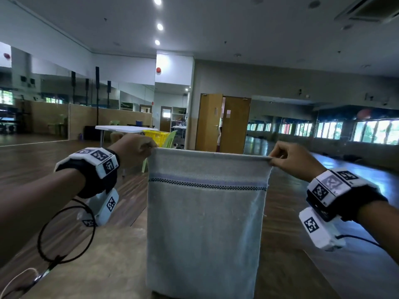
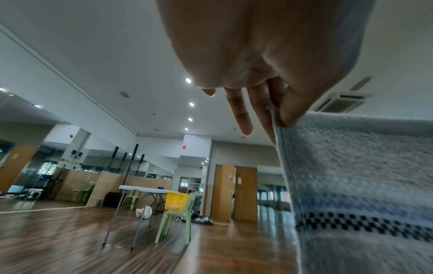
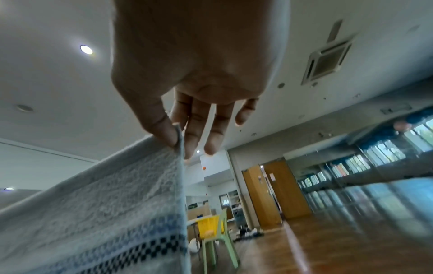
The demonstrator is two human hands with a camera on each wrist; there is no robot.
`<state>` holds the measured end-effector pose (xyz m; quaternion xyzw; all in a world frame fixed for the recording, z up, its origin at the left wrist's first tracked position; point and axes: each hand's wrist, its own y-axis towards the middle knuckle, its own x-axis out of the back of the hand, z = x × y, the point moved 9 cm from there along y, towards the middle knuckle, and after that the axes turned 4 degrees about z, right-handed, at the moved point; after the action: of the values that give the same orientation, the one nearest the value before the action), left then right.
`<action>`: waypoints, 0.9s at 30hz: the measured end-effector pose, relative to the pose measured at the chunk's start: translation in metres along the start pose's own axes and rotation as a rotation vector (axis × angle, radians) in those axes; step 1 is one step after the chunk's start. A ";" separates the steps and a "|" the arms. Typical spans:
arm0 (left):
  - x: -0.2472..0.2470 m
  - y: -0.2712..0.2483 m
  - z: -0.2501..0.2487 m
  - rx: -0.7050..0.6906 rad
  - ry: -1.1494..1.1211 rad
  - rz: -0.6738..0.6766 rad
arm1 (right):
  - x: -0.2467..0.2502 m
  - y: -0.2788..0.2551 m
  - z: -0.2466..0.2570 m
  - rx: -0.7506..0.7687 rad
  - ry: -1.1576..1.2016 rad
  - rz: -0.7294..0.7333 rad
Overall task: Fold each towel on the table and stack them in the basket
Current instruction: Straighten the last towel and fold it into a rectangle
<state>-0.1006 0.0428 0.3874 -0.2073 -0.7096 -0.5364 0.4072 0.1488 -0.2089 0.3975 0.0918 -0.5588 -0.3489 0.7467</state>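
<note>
A pale grey-blue towel (image 1: pixel 205 223) with a blue stripe and a black checked band hangs upright in front of me, stretched flat between both hands. My left hand (image 1: pixel 138 148) pinches its top left corner, and my right hand (image 1: pixel 285 158) pinches its top right corner. The left wrist view shows thumb and finger of the left hand (image 2: pixel 279 115) clamped on the towel (image 2: pixel 356 185) hem. In the right wrist view the right hand (image 3: pixel 175 139) pinches the towel (image 3: pixel 105 213) corner the same way. The towel's bottom edge hangs just above the brown table (image 1: pixel 103 266).
A yellow basket (image 1: pixel 155 136) sits on a light green chair (image 1: pixel 169 140) far ahead, beside a white folding table (image 1: pixel 121 128). Wooden doors (image 1: pixel 222 124) stand behind. Wide wooden floor lies all around, with windows along the right wall.
</note>
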 end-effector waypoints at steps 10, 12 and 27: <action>-0.228 -0.155 0.021 0.113 0.204 0.652 | -0.222 -0.127 -0.104 -0.181 -0.172 0.652; -0.261 -0.176 0.028 0.152 0.181 0.692 | -0.247 -0.141 -0.125 -0.243 -0.146 0.681; -0.379 -0.144 0.068 0.294 0.008 0.596 | -0.341 -0.132 -0.219 -0.475 -0.122 0.662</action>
<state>-0.0091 0.1109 -0.0078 -0.3423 -0.6861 -0.2863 0.5746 0.2455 -0.1488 -0.0131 -0.2888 -0.5052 -0.2140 0.7846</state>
